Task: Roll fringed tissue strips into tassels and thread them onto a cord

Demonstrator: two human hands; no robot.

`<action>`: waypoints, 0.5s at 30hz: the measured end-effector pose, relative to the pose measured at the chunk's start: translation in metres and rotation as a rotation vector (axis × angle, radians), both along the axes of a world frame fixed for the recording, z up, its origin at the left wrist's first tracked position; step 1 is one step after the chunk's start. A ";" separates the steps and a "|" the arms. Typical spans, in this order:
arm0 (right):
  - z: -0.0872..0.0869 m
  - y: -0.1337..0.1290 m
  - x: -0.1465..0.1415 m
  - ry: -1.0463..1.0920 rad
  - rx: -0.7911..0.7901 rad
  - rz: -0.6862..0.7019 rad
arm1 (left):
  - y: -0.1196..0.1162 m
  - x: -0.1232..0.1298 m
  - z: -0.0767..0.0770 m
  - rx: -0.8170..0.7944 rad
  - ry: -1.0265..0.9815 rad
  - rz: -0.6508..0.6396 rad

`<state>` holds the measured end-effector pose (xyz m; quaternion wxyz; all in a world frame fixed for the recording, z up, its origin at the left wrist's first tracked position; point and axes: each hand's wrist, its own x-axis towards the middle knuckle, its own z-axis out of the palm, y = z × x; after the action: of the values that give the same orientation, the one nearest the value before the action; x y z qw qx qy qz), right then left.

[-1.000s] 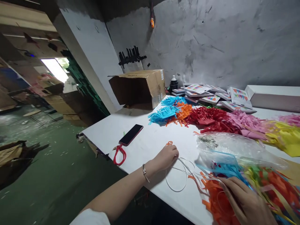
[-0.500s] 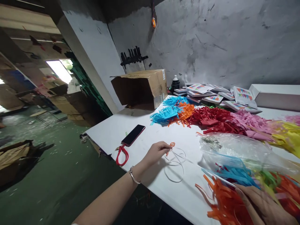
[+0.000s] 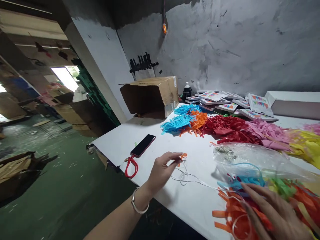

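My left hand (image 3: pixel 160 170), above the white table (image 3: pixel 120 131), is closed in a pinch on a small orange paper loop (image 3: pixel 184 155). A thin white string (image 3: pixel 190 175) hangs below the fingertips, forms loose loops and runs right across the table. My right hand (image 3: pixel 280 213) is slightly blurred, its fingers stretched out and apart over orange paper tassels (image 3: pixel 230 213) at the lower right. The string passes close under its fingers; whether they touch it I cannot tell. Blue fringed paper (image 3: pixel 250 181) lies just beyond these fingers.
A clear plastic bag (image 3: pixel 257 155) lies beyond my right hand. Behind it are red (image 3: pixel 225 128), pink and yellow tassels, then printed packs (image 3: pixel 212 96). An open cardboard box (image 3: pixel 168 95) stands at the back. A phone (image 3: pixel 143 145) with a red strap lies near the left edge.
My right hand has moved slightly and its fingers have spread. The string's loops have slackened and changed shape. My left hand stays closed on the orange loop, its wrist turned slightly.
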<state>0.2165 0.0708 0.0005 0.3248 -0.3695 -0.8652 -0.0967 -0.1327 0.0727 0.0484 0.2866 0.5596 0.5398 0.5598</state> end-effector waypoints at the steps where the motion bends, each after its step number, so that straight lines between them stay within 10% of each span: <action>1: 0.011 -0.004 -0.016 0.061 -0.045 0.046 | -0.007 0.011 0.003 0.020 0.001 -0.059; 7: 0.041 -0.010 -0.101 0.505 -0.315 0.318 | -0.029 0.063 -0.001 0.011 -0.214 -0.311; 15: 0.034 -0.011 -0.096 0.600 -0.401 0.288 | -0.035 0.076 -0.017 0.099 0.130 -0.209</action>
<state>0.1207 0.0603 0.0342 0.4950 -0.3122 -0.7765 0.2334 -0.0565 0.0377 0.0311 0.2797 0.6613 0.4676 0.5155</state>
